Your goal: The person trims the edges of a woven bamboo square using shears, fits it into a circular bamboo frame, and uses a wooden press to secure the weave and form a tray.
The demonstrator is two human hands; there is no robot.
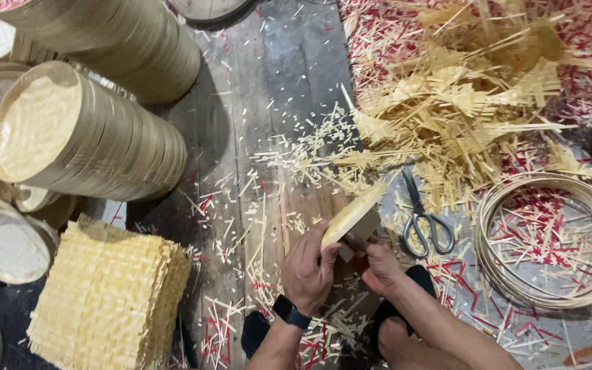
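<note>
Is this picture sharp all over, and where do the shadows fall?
In the head view, the left hand and right hand on the round woven disc look sharp, as do the scissors; the stacked trays cast a dark shadow to their right on the wooden floor; the lower left corner is dim; the floor near the top shows a dull sheen.

The round lid (353, 214) in the left hand (307, 268) and right hand (377, 266) looks like pale woven bamboo, matt and finely ribbed. At three o'clock from it lie scissors (422, 218) of dull grey metal. The floor (268, 75) is worn, rough wooden planks, dark and matt. At nine o'clock, stacked woven mats (107, 291) show coarse straw-coloured plaiting. The wristband (290, 312) looks smooth and black.
</note>
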